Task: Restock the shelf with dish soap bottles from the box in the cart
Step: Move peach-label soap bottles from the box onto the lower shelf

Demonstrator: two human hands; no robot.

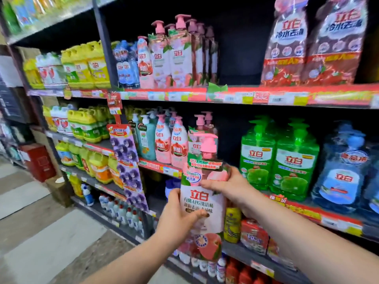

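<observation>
Open slot on the middle shelf, hemmed by pink and green bottles.

From where I watch, a dark gap (229, 144) on the middle shelf (303, 210) lies at about 1 o'clock from the held pink pump bottle (203, 203); pink pump bottles (202, 128) crowd its 9 o'clock side, green bottles (279, 156) wall off 3 o'clock. Both hands, left hand (178, 218) and right hand (227, 185), grip the bottle just in front of the opening. On the top shelf, a second dark space (240, 54) sits at 12 o'clock, between pink bottles (180, 56) and red refill bags (311, 46).
</observation>
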